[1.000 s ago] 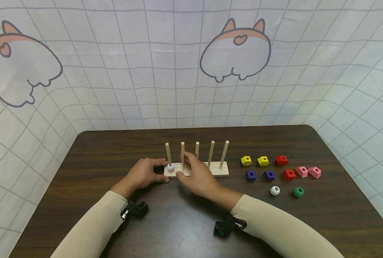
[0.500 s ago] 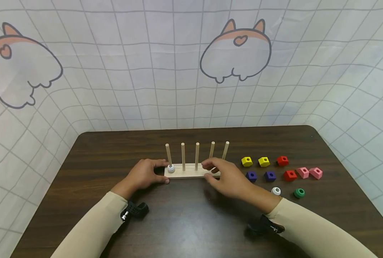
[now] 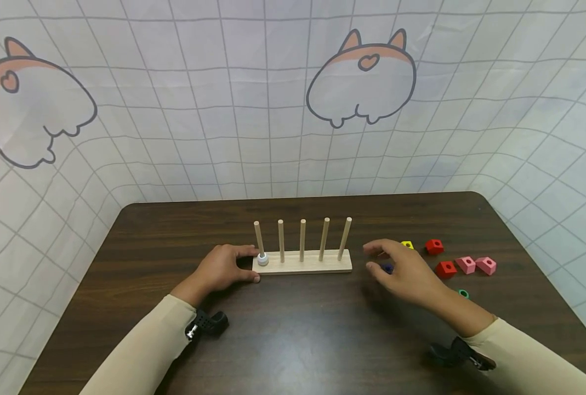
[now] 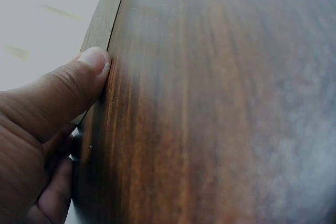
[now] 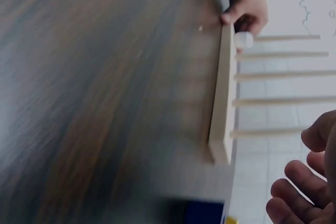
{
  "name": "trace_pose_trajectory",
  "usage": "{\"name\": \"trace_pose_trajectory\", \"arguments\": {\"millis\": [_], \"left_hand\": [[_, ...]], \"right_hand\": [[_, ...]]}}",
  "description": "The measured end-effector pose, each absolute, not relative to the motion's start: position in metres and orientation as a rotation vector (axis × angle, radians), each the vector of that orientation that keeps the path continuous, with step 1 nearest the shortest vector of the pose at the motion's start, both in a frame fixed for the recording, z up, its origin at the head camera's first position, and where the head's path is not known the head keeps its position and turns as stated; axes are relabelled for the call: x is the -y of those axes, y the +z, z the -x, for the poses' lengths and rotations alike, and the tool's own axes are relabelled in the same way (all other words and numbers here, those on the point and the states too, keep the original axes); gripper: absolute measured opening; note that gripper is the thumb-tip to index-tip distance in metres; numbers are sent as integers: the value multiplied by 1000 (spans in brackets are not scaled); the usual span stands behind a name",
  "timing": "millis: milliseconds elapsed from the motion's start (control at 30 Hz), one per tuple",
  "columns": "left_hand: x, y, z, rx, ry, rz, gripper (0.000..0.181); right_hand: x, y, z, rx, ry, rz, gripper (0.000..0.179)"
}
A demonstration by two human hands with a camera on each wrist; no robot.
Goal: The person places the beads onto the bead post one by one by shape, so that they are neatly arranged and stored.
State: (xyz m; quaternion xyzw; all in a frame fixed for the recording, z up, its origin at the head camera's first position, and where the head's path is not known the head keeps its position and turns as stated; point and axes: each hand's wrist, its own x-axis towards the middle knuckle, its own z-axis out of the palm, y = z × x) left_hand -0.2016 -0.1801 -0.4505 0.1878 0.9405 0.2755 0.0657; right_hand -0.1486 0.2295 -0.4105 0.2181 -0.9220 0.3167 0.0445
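Note:
My left hand (image 3: 218,267) grips the left end of a pale wooden peg board (image 3: 307,267), thumb on its front edge and fingers at the back. In the left wrist view the thumb presses along the wooden edge (image 4: 100,30). Several upright pegs (image 3: 302,240) stand in a row on the board. A white bead (image 3: 262,259) sits at the bottom of the leftmost peg. To the right of the board, my right hand (image 3: 411,271) hovers with loosely bent fingers and nothing held. It overlaps a dark blue block (image 3: 387,268) and hides the white bead lying loose there.
Right of the hand lie red blocks (image 3: 434,247), pink blocks (image 3: 466,265) and a partly hidden green bead (image 3: 464,294). A yellow block (image 3: 408,244) shows behind the hand. The dark wooden table (image 3: 293,334) meets a grid-patterned cloth backdrop (image 3: 233,109).
My right hand has moved from the second peg rightward past the board to the loose blocks, covering some of them. My left hand stays at the board's left end.

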Motion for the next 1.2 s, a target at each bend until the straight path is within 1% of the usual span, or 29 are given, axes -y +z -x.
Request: {"name": "trace_pose_trajectory", "arguments": {"millis": [267,667,933,1200], "left_hand": [[180,-451,201,-2841,828,-565,63],[180,-448,200,-2840,838,-556,63],[180,-449,199,-2843,831,-548,63],[179,-448,200,-2834,832,-541,64]], "right_hand": [[-263,-417,145,2885,824,-660,36],[-310,-418,134,2952,708,-736,38],[-326,-423,131,2937,670,-764,31],[-333,-428,128,2953,641,-778,29]]}}
